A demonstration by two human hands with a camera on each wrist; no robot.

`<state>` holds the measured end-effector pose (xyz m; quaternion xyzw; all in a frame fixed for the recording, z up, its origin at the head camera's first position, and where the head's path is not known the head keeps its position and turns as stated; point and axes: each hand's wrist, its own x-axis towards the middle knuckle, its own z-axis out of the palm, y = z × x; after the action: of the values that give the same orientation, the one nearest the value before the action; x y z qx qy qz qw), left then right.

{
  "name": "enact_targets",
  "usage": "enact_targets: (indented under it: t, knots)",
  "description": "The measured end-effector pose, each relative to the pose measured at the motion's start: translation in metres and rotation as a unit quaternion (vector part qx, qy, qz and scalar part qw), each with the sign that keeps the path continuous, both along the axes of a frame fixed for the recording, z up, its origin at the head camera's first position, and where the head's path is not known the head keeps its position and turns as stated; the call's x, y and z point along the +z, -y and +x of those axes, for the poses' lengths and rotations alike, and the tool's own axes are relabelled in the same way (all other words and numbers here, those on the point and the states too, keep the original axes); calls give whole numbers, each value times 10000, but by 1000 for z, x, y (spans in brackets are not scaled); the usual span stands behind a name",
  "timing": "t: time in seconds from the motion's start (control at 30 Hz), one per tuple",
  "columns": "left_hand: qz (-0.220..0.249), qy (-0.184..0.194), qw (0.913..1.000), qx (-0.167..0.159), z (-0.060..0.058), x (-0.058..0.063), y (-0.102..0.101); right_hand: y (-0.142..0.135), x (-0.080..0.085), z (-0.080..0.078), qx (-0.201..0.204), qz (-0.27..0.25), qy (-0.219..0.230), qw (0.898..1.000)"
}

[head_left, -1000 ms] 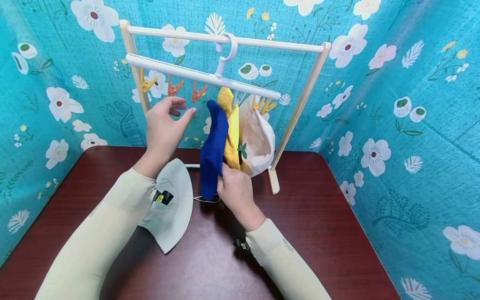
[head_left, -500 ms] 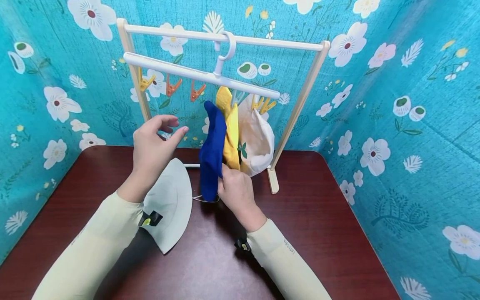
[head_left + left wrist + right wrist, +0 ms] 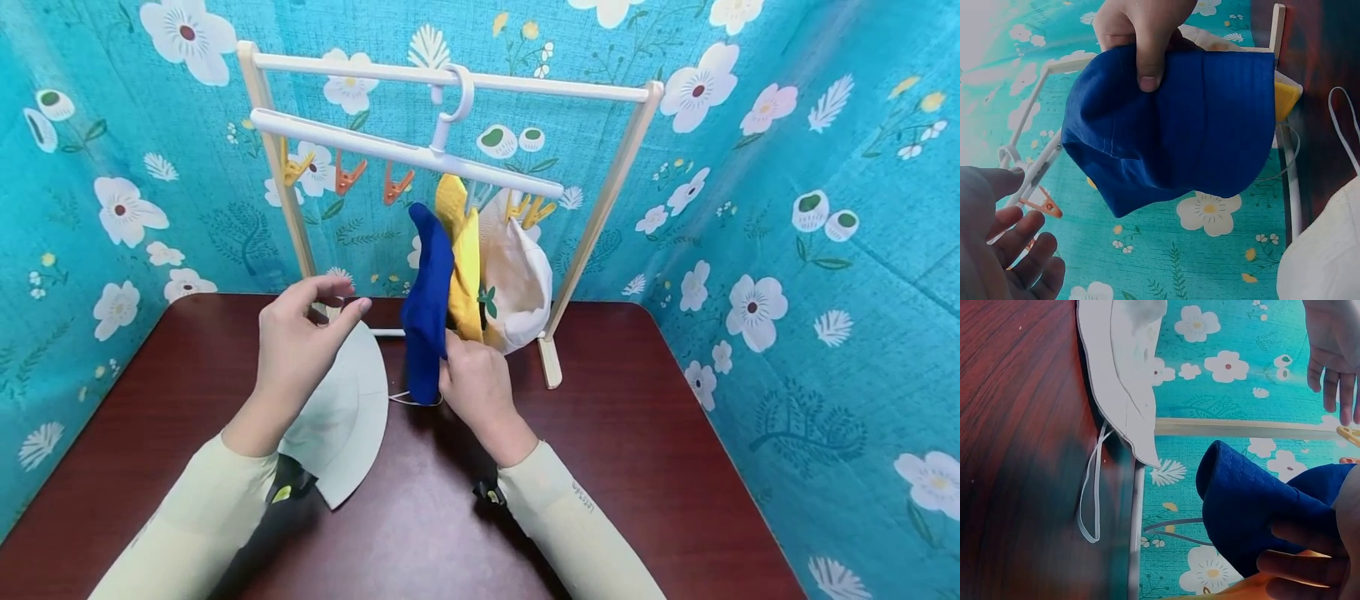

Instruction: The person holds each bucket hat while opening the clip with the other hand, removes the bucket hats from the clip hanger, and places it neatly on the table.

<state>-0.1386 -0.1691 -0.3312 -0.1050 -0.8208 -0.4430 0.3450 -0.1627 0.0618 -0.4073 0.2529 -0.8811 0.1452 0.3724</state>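
My right hand (image 3: 476, 379) grips a blue bucket hat (image 3: 427, 292) by its side, with the thumb laid across the cloth in the left wrist view. The hat is upright below the white hanger (image 3: 345, 137), just left of a yellow hat (image 3: 467, 275). My left hand (image 3: 296, 342) holds nothing; its fingers are loosely bent, thumb apart, and it overlaps the top of a pale grey-green hat (image 3: 356, 417) on the table. Above it, orange clips (image 3: 348, 173) and a yellow clip (image 3: 295, 167) dangle from the hanger.
A wooden rack (image 3: 607, 200) carries the hanger on its top bar. On the right, a cream hat (image 3: 528, 292) hangs from yellow clips (image 3: 536, 212) beside the yellow hat. A thin white cord (image 3: 1096, 487) trails from the pale hat across the dark red table (image 3: 615, 467).
My left hand has come down and a little left, away from the orange clips to the pale hat. My right hand and the blue hat have hardly moved.
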Motion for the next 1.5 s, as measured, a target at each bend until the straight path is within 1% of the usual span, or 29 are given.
enact_targets:
  t: [0.17, 0.23, 0.33, 0.4, 0.6, 0.8, 1.0, 1.23, 1.5]
  knots:
    - [-219, 8, 9997, -102, 13, -7, 0, 0, 1, 3, 61, -15, -63, 10000]
    - [-305, -44, 9994, -154, 20, -9, 0, 0, 1, 4, 102, -43, -136, 9998]
    - [-343, -120, 9991, -200, 28, -11, 0, 1, 1, 5, 107, -21, -166, 9998]
    - [-330, -143, 9991, -243, 30, -12, 1, 2, 1, 6, 83, 0, -178, 9998]
    - [-393, -21, 9988, -277, 33, -18, 2, 2, 2, 7, 120, 3, -99, 9999]
    - [-585, 219, 9980, -134, 38, -25, 2, 3, 4, 8, 116, 29, -14, 9999]
    - [-886, 433, 9951, 10, 45, -27, 0, 3, 4, 10, 130, 32, 44, 9999]
    - [-916, 551, 9943, -17, 47, -30, -2, 2, 5, 12, 101, 46, -16, 9999]
    - [-932, 627, 9937, -34, 48, -37, 0, 0, 3, 14, 72, 80, 62, 9999]
